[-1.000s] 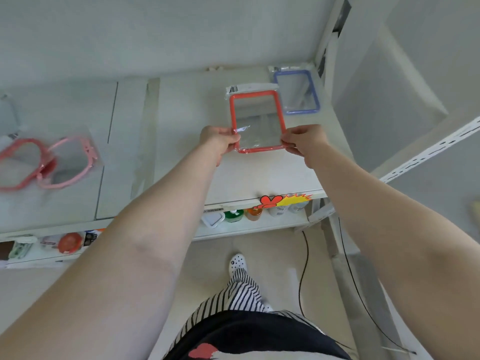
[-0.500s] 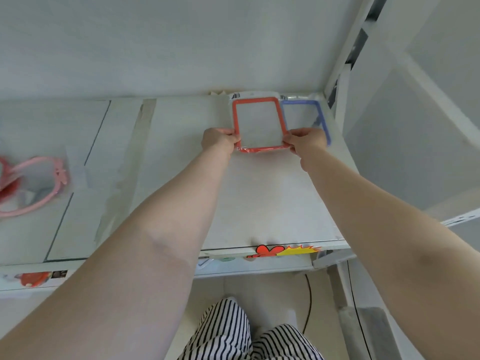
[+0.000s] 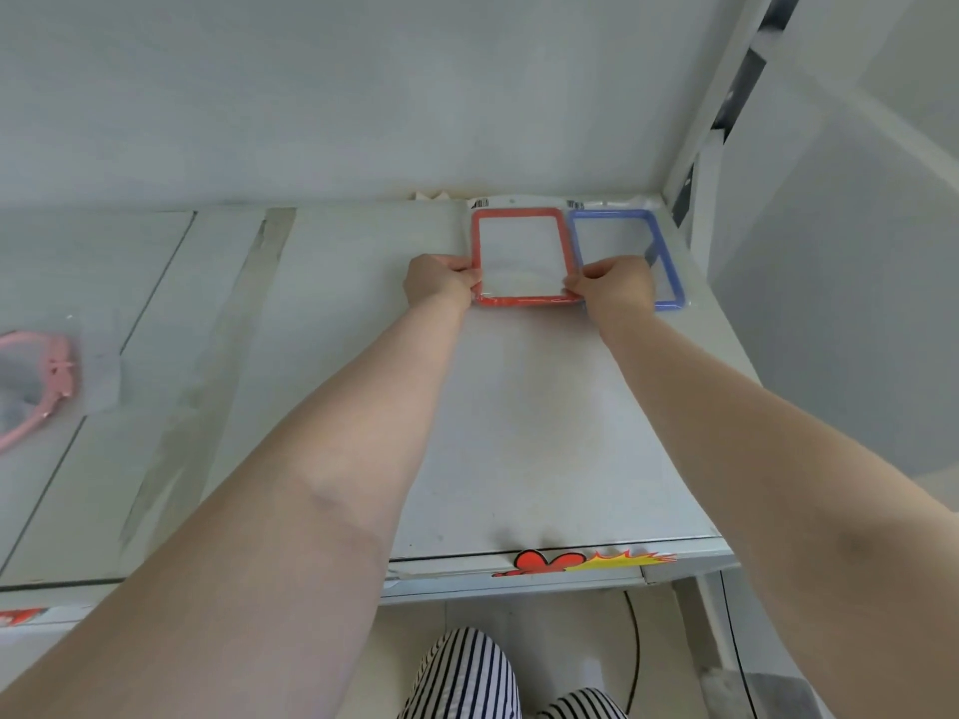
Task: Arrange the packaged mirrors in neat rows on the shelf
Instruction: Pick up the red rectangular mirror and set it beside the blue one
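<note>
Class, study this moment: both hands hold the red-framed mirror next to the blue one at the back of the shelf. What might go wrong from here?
1. The red-framed mirror sits edge to edge with the blue-framed mirror; a further push right may overlap them or shove the blue one askew.
2. The right hand lies over the blue frame's near corner, so withdrawing could drag its slippery wrap.
3. The left hand letting go unevenly might leave the red one crooked.

Soft even daylight, faint shadows, wide-angle edge distortion
</note>
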A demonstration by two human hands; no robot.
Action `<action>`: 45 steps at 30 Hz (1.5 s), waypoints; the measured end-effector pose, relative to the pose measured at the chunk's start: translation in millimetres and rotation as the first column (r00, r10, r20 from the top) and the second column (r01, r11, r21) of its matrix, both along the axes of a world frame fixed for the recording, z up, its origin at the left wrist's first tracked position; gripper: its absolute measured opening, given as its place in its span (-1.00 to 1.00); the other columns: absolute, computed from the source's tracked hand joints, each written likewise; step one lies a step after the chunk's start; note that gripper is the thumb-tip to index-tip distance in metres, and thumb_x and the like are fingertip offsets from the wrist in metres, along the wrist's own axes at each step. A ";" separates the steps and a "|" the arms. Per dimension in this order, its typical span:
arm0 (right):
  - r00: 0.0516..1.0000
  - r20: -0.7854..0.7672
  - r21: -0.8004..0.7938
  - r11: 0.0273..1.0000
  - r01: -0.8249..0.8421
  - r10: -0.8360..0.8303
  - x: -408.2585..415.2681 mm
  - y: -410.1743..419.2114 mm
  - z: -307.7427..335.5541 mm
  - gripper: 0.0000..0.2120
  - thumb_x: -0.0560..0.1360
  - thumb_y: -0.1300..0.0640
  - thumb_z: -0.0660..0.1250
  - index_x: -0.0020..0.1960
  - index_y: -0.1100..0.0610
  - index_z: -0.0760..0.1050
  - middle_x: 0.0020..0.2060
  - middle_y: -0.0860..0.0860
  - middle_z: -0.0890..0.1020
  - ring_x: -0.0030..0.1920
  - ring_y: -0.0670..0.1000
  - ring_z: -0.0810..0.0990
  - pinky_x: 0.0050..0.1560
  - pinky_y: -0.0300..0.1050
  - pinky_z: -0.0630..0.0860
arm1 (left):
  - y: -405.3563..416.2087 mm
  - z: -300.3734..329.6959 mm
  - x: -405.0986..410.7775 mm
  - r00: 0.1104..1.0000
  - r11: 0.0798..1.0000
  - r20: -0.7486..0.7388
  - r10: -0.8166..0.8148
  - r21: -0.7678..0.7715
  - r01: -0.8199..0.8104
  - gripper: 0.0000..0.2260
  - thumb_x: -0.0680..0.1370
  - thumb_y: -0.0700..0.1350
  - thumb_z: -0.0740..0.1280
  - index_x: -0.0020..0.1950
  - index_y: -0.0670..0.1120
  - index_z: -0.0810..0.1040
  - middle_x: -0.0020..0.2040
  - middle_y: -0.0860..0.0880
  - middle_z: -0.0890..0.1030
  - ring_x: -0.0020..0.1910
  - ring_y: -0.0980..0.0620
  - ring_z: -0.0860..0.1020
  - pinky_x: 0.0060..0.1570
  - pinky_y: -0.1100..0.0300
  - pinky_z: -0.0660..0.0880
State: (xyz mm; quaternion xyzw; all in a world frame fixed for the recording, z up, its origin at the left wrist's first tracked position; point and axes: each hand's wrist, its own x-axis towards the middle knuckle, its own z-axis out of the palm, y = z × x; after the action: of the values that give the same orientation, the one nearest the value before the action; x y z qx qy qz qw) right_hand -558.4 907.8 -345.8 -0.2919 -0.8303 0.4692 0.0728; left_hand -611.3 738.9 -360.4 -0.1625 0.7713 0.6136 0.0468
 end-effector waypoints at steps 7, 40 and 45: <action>0.998 0.037 0.108 0.993 0.040 -0.044 10.5 -5.6 -4.9 -0.58 0.42 0.04 0.48 0.22 0.08 0.47 0.02 0.02 0.60 0.03 0.08 0.59 0.05 -0.03 0.57 | -4.8 -5.5 14.1 0.999 0.998 -0.010 -0.031 -0.060 0.031 -0.78 0.45 -0.28 0.43 0.08 -0.20 0.65 -0.04 -0.22 0.70 -0.24 -0.08 0.65 0.07 0.12 0.60; 0.997 -0.015 -0.059 0.995 0.080 -0.081 22.5 -6.8 -11.6 -0.59 0.44 -0.02 0.45 0.25 0.06 0.55 0.14 -0.02 0.63 0.11 0.05 0.60 0.13 -0.06 0.52 | 8.5 -12.0 25.0 0.989 0.980 -0.140 0.038 -0.188 -0.064 -0.77 0.47 -0.22 0.41 0.12 -0.19 0.64 0.04 -0.12 0.69 -0.01 -0.01 0.66 -0.07 0.36 0.46; 0.997 -0.010 -0.057 0.995 0.076 -0.077 21.0 -5.3 -11.3 -0.59 0.44 -0.01 0.45 0.25 0.07 0.55 0.15 -0.01 0.63 0.11 0.06 0.59 0.16 -0.04 0.53 | 7.4 -13.7 24.2 0.989 0.977 -0.148 0.026 -0.207 -0.056 -0.64 0.48 -0.19 0.42 0.27 -0.17 0.55 0.13 -0.13 0.65 0.05 -0.04 0.64 0.08 0.28 0.49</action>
State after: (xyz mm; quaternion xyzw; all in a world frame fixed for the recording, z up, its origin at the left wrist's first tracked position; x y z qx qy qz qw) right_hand -537.4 902.5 -357.1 -0.3227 -0.8043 0.4913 0.0874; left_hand -587.1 746.3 -374.1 -0.1375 0.8298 0.5395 -0.0394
